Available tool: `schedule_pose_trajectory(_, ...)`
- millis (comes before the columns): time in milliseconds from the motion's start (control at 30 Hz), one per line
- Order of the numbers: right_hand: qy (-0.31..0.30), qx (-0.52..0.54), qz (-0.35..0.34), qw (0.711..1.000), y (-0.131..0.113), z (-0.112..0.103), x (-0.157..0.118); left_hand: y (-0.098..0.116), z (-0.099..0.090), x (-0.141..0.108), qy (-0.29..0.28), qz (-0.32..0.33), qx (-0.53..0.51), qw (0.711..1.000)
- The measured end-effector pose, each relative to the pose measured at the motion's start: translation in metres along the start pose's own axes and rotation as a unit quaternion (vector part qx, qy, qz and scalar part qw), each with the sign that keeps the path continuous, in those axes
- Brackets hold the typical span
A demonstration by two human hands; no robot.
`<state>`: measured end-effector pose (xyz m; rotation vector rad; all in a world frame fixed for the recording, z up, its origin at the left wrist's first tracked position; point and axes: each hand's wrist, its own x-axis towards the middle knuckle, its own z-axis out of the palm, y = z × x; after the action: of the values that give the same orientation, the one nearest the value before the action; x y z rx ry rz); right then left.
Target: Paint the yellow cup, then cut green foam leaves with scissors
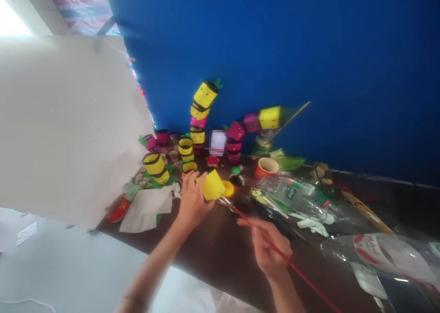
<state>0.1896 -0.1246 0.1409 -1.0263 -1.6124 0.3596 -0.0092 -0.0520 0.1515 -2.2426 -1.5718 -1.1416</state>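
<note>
A flat blue panel [275,52] stands behind a dark brown tabletop [202,246]. Above the tabletop, the left hand [194,197] grips a tilted yellow cylindrical cup [213,184]. The right hand [271,248] pinches a slender red-handled brush [288,260], tip near the cup; contact cannot be determined.

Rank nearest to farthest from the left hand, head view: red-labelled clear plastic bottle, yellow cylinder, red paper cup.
1. Yellow cylinder: held in the left hand.
2. Red paper cup: to its right, farther back.
3. Red-labelled clear plastic bottle: far right.
</note>
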Motion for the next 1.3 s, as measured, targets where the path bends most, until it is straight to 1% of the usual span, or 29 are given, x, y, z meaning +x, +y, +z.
schedule_pose_trajectory(100,-0.003,-0.028,-0.007,1.0,-0.003,0.001,0.001,0.001,0.0,0.0,0.002,-0.002,-0.002,1.0)
schedule_pose_trajectory(200,0.018,-0.058,-0.022,0.998,-0.008,-0.001,-0.001,0.001,-0.001,0.0,-0.007,-0.007,-0.002,1.0)
schedule_pose_trajectory(333,0.024,-0.063,-0.045,0.997,-0.012,0.003,-0.001,0.002,-0.003,0.001,-0.019,-0.01,0.005,1.0)
schedule_pose_trajectory(467,0.01,-0.069,-0.072,0.995,-0.011,0.01,-0.001,0.005,-0.004,0.002,-0.009,-0.003,0.008,1.0)
schedule_pose_trajectory(633,0.027,-0.094,-0.104,0.99,-0.009,0.007,-0.005,0.004,-0.004,0.001,-0.001,-0.005,0.021,1.0)
schedule_pose_trajectory(800,0.024,-0.082,-0.104,0.991,-0.012,0.008,-0.003,0.006,-0.004,0.002,-0.01,-0.004,0.02,1.0)
schedule_pose_trajectory(967,0.009,-0.092,-0.13,0.987,-0.014,0.01,-0.001,0.008,-0.004,0.002,-0.002,-0.008,0.018,1.0)
schedule_pose_trajectory(1133,0.026,-0.103,-0.144,0.984,-0.013,0.008,-0.004,0.008,-0.005,0.002,-0.01,-0.004,0.018,1.0)
schedule_pose_trajectory(1300,-0.004,-0.105,-0.136,0.985,-0.017,0.009,0.0,0.01,-0.005,0.004,-0.009,-0.004,0.014,1.0)
